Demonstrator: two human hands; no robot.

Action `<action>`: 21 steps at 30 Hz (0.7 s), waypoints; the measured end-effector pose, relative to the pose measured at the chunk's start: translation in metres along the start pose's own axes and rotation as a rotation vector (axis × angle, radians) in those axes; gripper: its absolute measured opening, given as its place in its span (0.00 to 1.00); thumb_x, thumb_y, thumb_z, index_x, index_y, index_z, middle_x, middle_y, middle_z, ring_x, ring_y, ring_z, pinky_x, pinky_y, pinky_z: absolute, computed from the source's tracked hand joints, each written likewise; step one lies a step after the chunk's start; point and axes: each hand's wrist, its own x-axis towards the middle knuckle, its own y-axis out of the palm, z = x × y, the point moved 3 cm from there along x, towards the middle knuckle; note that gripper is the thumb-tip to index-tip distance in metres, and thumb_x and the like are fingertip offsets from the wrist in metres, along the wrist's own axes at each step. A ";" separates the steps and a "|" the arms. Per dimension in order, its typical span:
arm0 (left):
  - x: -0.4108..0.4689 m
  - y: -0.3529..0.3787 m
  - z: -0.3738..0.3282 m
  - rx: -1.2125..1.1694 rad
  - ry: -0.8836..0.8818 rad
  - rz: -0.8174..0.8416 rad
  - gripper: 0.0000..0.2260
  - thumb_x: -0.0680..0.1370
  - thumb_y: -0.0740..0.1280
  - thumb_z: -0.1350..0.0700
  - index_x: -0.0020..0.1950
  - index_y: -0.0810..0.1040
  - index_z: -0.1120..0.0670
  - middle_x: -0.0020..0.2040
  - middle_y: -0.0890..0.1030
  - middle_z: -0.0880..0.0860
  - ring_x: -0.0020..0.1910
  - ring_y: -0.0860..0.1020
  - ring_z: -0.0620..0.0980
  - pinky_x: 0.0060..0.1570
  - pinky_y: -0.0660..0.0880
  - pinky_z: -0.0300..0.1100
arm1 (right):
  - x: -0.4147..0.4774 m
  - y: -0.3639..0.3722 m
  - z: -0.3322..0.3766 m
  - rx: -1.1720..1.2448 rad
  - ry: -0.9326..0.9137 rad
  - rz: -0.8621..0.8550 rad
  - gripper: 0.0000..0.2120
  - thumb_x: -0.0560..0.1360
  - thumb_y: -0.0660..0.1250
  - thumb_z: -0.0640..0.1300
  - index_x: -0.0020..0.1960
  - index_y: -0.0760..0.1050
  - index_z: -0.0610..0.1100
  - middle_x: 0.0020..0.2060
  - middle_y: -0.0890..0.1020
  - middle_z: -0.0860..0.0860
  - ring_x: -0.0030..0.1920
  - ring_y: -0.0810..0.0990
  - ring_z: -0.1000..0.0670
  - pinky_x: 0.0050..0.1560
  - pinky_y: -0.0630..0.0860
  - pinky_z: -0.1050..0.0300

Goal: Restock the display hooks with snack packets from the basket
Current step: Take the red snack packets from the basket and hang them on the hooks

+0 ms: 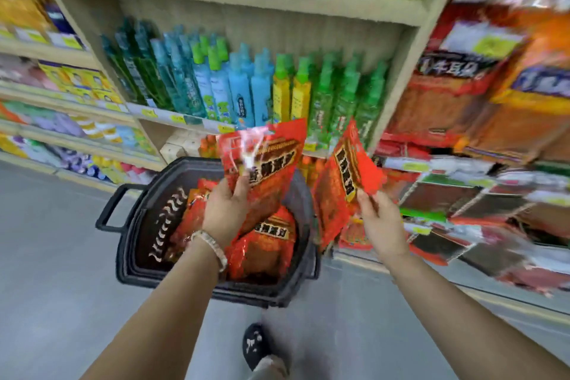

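Note:
A dark plastic basket (145,219) stands on the floor in front of me with several red snack packets (265,247) inside. My left hand (226,210) grips a red snack packet (268,160) held up above the basket. My right hand (381,225) pinches a second red packet (342,182) by its lower edge, to the right of the basket. The display hooks on the right carry hanging red and orange packets (447,108), all blurred by motion.
A wooden shelf unit (398,95) straight ahead holds rows of green, blue and yellow bottles (240,89). More shelves with packaged goods run along the left. Grey floor lies around the basket, and my dark shoe (256,345) shows below it.

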 end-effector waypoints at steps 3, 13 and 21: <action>-0.036 0.036 -0.065 0.057 0.208 -0.002 0.15 0.80 0.59 0.47 0.52 0.77 0.58 0.48 0.81 0.58 0.50 0.77 0.56 0.41 0.63 0.39 | -0.012 -0.097 0.008 -0.022 -0.168 -0.147 0.21 0.77 0.66 0.43 0.31 0.60 0.53 0.26 0.64 0.57 0.31 0.62 0.57 0.34 0.59 0.60; -0.124 0.167 -0.248 -0.195 0.518 0.112 0.07 0.80 0.60 0.50 0.49 0.75 0.51 0.39 0.77 0.45 0.38 0.74 0.45 0.38 0.69 0.36 | -0.030 -0.350 -0.006 -0.088 -0.243 -0.468 0.04 0.77 0.66 0.43 0.49 0.80 0.45 0.37 0.78 0.57 0.40 0.74 0.57 0.40 0.66 0.67; -0.108 0.237 -0.358 -0.423 0.512 0.069 0.10 0.76 0.65 0.48 0.40 0.77 0.53 0.36 0.79 0.46 0.40 0.76 0.47 0.42 0.71 0.40 | 0.021 -0.474 0.015 -0.032 -0.301 -0.724 0.08 0.78 0.64 0.47 0.41 0.72 0.46 0.30 0.72 0.51 0.31 0.68 0.56 0.34 0.64 0.60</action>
